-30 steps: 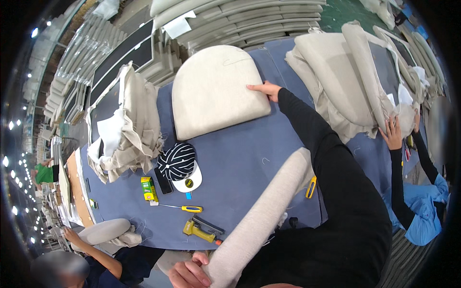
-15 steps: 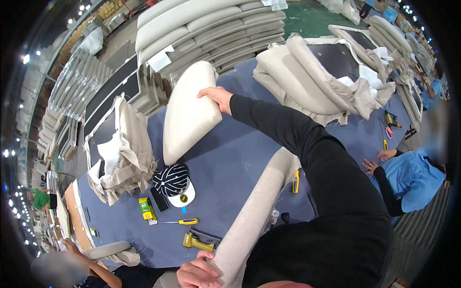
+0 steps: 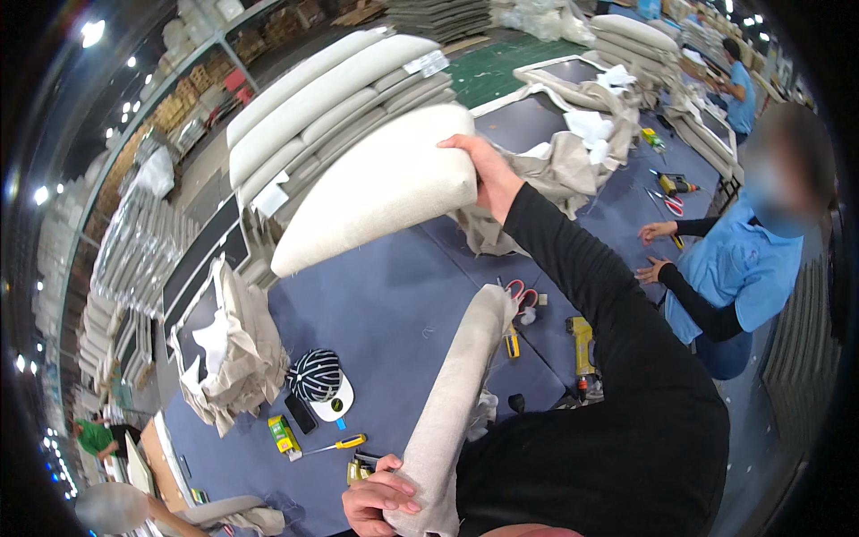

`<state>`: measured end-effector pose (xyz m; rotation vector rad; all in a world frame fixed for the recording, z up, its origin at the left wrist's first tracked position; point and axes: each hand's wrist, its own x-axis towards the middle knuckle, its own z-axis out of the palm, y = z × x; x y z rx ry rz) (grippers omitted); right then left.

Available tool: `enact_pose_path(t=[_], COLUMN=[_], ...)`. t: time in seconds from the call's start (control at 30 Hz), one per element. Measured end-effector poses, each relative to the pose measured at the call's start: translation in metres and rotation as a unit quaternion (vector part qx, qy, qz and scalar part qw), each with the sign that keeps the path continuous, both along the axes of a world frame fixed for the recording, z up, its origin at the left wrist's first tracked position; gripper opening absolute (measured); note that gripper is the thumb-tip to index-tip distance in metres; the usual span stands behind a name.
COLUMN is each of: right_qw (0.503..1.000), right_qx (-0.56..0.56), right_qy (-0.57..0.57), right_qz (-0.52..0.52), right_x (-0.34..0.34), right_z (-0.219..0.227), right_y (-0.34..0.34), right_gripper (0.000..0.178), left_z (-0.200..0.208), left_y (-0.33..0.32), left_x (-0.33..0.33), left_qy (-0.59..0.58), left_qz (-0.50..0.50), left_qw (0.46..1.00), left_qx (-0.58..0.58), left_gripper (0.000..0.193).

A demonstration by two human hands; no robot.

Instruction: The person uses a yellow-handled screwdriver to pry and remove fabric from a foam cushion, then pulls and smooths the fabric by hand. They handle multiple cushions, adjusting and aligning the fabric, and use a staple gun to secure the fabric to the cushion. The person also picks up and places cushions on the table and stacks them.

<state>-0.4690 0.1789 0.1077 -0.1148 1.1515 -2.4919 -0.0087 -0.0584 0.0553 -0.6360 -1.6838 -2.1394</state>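
My right hand (image 3: 488,174) grips the right end of a beige upholstered cushion panel (image 3: 376,183), fingers and thumb at its edge. The panel is raised over the far part of the blue-covered table (image 3: 367,313), tilted, its pale padded face showing. At the lower edge, my left hand (image 3: 383,499) is closed on the near end of a second beige upholstered panel (image 3: 456,403), which stands on edge close to my body. Just beyond the left hand lies an olive staple gun (image 3: 358,470), partly hidden.
On the table lie a striped cap (image 3: 316,376), phone (image 3: 301,414), screwdriver (image 3: 344,443), yellow-green box (image 3: 284,436), red-handled scissors (image 3: 528,298) and yellow power tool (image 3: 583,345). Fabric-covered panels (image 3: 228,349) stand at left; stacked panels (image 3: 322,98) rise behind. A co-worker in blue (image 3: 738,277) is at right.
My right hand has carried the cushion panel to the right and swung it flatter, toward the far stack. My left hand keeps its hold. The view has shifted, showing scissors and the yellow power tool.
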Motion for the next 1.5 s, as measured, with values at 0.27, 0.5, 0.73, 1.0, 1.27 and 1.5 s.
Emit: enact_pose_path(t=[0.27,0.5,0.73,1.0,1.27,1.5], right_qw=[0.963,0.846,0.726,0.662,0.649,0.91], right_qx=[-0.079,-0.178,-0.236,-0.223,-0.221,0.15], right_qy=[0.113,0.15,0.207,0.263,0.288,0.167], right_qz=[-0.23,-0.48,-0.612,-0.665,-0.669,-0.349], right_x=[0.044,0.006,-0.112,-0.245,-0.356,-0.409], right_z=[0.043,0.037,0.039,0.044,0.046,-0.09], right_y=[0.123,0.163,0.21,0.276,0.269,0.24], right_gripper=[0.065,0.072,0.077,0.086,0.087,0.082], left_z=[0.01,0.02,0.027,0.015,0.024,0.032], left_y=[0.033,0.058,0.066,0.068,0.083,0.074], left_x=[-0.01,-0.036,-0.072,-0.111,-0.164,-0.18], left_qy=[-0.054,-0.08,-0.119,-0.17,-0.196,-0.174], left_qz=[-0.058,-0.047,-0.032,0.026,0.046,0.014], left_qw=[0.995,0.99,0.982,0.977,0.969,0.964], left_qx=[-0.062,-0.103,-0.145,-0.123,-0.142,-0.2], left_gripper=[0.05,0.053,0.054,0.057,0.052,0.045])
